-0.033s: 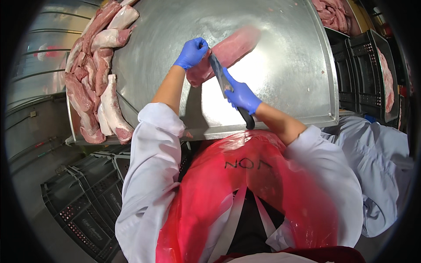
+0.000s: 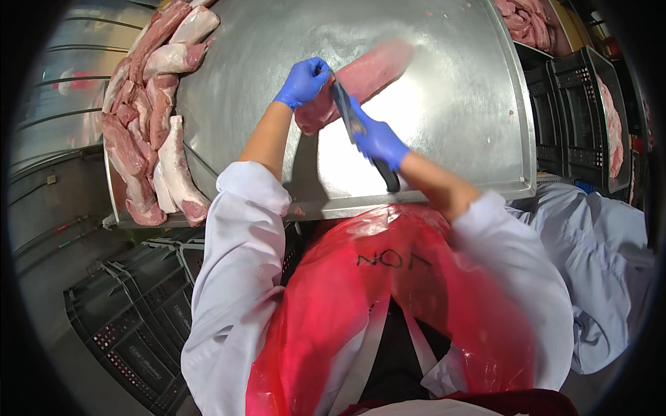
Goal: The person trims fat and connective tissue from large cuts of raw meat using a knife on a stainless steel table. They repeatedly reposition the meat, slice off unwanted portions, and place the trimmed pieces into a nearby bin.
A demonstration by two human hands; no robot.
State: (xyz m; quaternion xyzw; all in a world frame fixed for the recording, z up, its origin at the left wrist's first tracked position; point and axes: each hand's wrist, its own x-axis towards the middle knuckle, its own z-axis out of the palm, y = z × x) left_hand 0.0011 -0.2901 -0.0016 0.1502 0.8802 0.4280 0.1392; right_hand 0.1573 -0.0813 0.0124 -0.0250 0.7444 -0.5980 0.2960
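Observation:
A long, pink, trimmed pork loin (image 2: pixel 374 73) lies slantwise on the metal table, its near end toward the left. My left hand (image 2: pixel 302 84), in a blue glove, is closed in a pinch at the loin's upper left edge; the exact bit between the fingertips is hard to make out. In my right hand (image 2: pixel 381 141), also gloved in blue, is a knife (image 2: pixel 341 102) gripped by its black handle. Its blade lies across the loin, with the tip close to my left fingers. The index finger stretches along the blade's back.
Several pork loins (image 2: pixel 163 90) are piled along the left side of the metal table (image 2: pixel 458 132), which has a raised rim. Dark crates (image 2: pixel 139 326) stand at lower left. More crates (image 2: pixel 579 118) with meat are at right, below a tray of meat (image 2: pixel 525 24). A person's white sleeve (image 2: pixel 590 243) shows at right.
My right hand and the knife have shifted slightly up and to the left, away from me. My left hand has hardly moved, and the loin lies in the same place.

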